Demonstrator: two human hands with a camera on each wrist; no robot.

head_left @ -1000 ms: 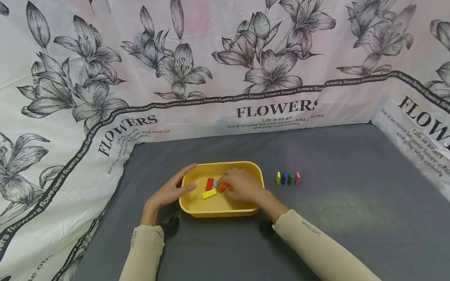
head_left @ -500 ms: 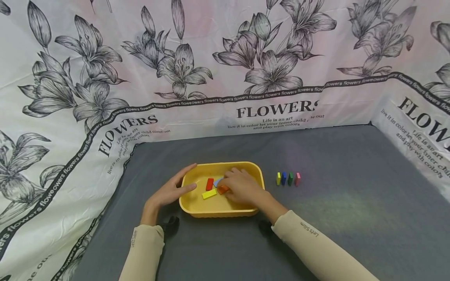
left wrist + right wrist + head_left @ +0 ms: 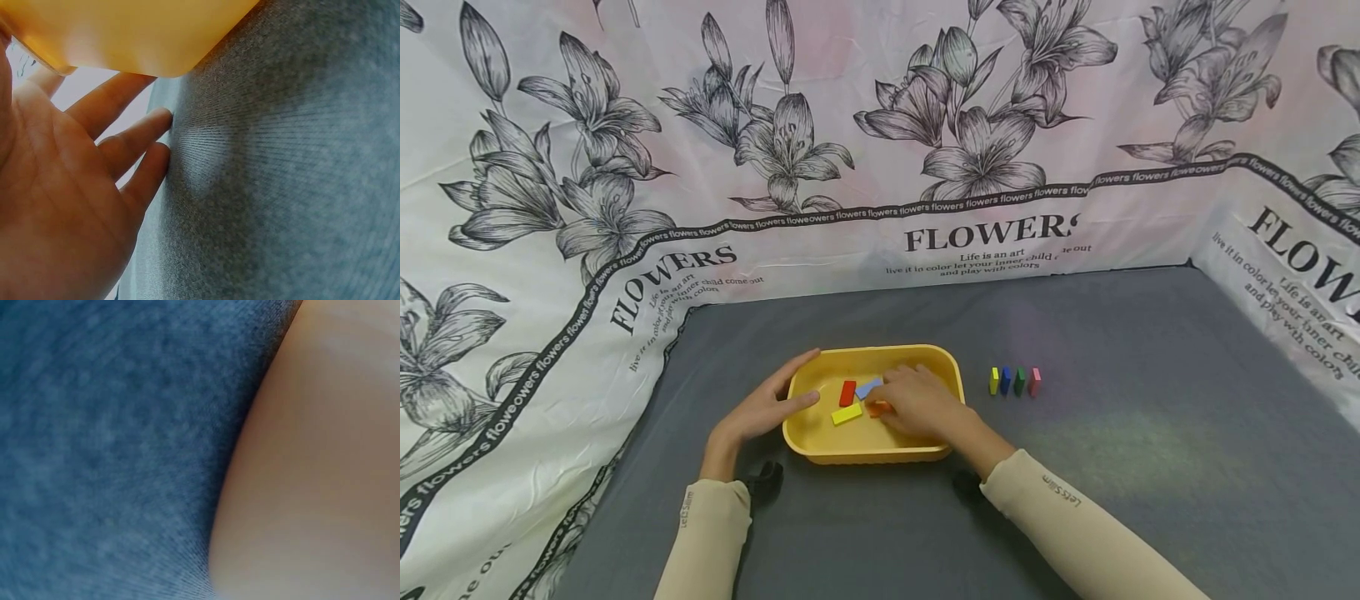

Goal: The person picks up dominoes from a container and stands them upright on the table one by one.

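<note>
A yellow plastic tray (image 3: 872, 457) sits on the grey cloth. My left hand (image 3: 763, 406) holds its left end, thumb over the rim and fingers along the outside; the left wrist view shows those fingers (image 3: 103, 103) reaching up to the tray's wall. Inside the tray, my right hand (image 3: 919, 403) has its fingertips on an orange block (image 3: 878, 411), partly hidden by them. Beside it lie a light blue block (image 3: 868, 388), a red block (image 3: 847, 393) and a yellow block (image 3: 847, 414). Only blurred skin and cloth fill the right wrist view.
To the tray's right, small blocks stand upright in a row: yellow (image 3: 994, 381), blue (image 3: 1005, 381), green (image 3: 1019, 382) and pink (image 3: 1035, 382). A flower-printed curtain (image 3: 820, 250) closes off the back and sides of the table.
In the tray, my right fingers have shifted slightly to the right with the orange block, which is now more covered. More of the light blue block shows. The left hand has stayed put.
</note>
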